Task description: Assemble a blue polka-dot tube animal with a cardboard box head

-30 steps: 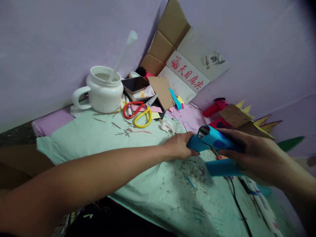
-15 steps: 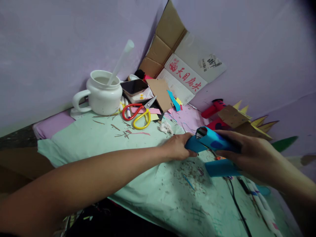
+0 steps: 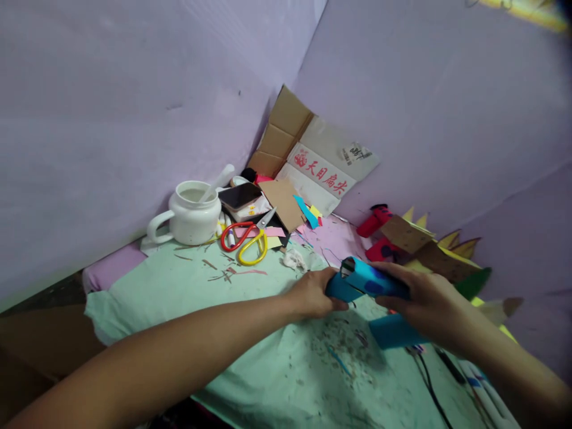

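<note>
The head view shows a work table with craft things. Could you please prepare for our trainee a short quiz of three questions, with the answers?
1. What does the right hand hold?
A) phone
B) spotted blue tube
C) flat cardboard

2. Fill in: As seen in the picture, the mug stands to the ____ of the scissors.

3. True or false: Both handles of the scissors are red.

Key:
1. B
2. left
3. False; one is red, one is yellow.
</note>
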Available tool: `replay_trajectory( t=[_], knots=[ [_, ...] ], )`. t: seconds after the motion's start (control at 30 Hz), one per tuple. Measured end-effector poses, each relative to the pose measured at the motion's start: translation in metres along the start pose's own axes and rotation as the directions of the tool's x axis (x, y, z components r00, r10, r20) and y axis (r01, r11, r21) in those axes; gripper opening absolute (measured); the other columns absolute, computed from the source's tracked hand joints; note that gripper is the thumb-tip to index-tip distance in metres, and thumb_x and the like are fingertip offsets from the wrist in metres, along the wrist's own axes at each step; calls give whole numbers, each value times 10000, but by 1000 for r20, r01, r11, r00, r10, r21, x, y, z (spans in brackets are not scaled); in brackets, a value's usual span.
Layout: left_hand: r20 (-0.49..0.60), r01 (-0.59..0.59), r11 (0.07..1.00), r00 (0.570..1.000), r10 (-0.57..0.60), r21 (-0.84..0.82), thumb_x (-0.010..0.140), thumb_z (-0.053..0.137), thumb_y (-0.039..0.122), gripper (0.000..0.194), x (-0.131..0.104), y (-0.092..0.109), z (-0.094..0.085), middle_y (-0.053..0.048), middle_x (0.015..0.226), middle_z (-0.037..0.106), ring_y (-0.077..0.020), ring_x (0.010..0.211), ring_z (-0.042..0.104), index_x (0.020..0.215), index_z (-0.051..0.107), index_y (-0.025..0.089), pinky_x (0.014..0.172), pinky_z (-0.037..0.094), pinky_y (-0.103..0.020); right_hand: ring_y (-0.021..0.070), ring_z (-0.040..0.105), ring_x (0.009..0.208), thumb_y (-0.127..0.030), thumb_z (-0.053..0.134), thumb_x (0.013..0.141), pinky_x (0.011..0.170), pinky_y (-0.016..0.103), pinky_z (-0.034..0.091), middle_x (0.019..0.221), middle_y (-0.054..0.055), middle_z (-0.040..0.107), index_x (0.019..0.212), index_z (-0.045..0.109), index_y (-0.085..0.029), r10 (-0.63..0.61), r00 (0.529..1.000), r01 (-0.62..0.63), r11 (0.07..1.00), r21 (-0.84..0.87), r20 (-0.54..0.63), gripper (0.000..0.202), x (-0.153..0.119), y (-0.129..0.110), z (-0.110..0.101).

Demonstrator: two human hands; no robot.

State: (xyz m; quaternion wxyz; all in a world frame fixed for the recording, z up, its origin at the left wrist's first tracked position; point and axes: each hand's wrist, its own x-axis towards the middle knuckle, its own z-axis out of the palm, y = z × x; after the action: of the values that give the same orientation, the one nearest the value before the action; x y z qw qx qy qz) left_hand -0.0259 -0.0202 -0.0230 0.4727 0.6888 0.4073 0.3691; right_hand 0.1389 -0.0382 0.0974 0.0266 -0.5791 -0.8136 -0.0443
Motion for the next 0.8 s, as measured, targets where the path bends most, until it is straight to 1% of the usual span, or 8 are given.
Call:
replay_trajectory(
  t=[0.13,0.3,0.43,0.6,0.7,0.77,0.8],
  knots=[
    [7,-19,999,1000,19,-42,614,701,330,472,2,-1,1,-15,873,641,-196,790,583,1056,572,222,664,446,-279,276,647,702,-271,591,667,603,343,468,815,75,702,1137,610,-192,28,999,-27,999,-46,38,477,1,-2,-2],
    [-1,-30,999,1000,29,-31,616,699,311,449,2,1,1,-8,824,626,-193,762,569,1036,578,209,656,430,-283,275,641,719,-250,612,671,611,335,452,804,71,693,1135,613,-200,43,997,-38,997,-68,71,467,3,-5,-5],
    [-1,-47,998,999,47,-38,620,697,318,455,4,-1,2,-9,828,623,-188,747,559,1042,576,200,657,426,-289,254,633,691,-244,590,694,598,319,438,785,64,691,1100,623,-210,8,998,-5,999,-46,57,409,0,-7,-7],
    [-18,-81,994,997,80,-72,619,698,296,464,7,-8,5,-5,834,617,-178,748,552,1054,569,197,651,417,-279,243,636,712,-232,609,700,593,299,420,810,54,701,1093,621,-216,22,998,-19,998,-51,64,394,0,-9,-9],
    [-19,-77,994,997,76,-78,606,708,298,461,7,-9,5,1,828,614,-176,744,545,1037,577,199,653,411,-278,255,643,746,-217,618,706,617,319,441,848,62,705,1103,616,-215,22,997,-19,999,-40,78,398,1,-9,-8],
    [-27,-72,993,997,70,-91,589,715,275,448,7,-8,4,6,811,611,-170,730,532,1012,591,194,653,406,-276,274,648,803,-206,622,711,671,356,473,908,82,704,1141,594,-196,24,995,-22,1000,-22,97,431,1,-9,-7],
    [-33,-71,993,997,68,-99,585,716,264,444,7,-7,4,8,803,611,-167,721,525,1006,597,190,653,405,-276,288,644,863,-196,629,707,718,381,485,973,103,693,1174,572,-177,16,995,-15,1000,-11,95,470,0,-9,-6]
  ],
)
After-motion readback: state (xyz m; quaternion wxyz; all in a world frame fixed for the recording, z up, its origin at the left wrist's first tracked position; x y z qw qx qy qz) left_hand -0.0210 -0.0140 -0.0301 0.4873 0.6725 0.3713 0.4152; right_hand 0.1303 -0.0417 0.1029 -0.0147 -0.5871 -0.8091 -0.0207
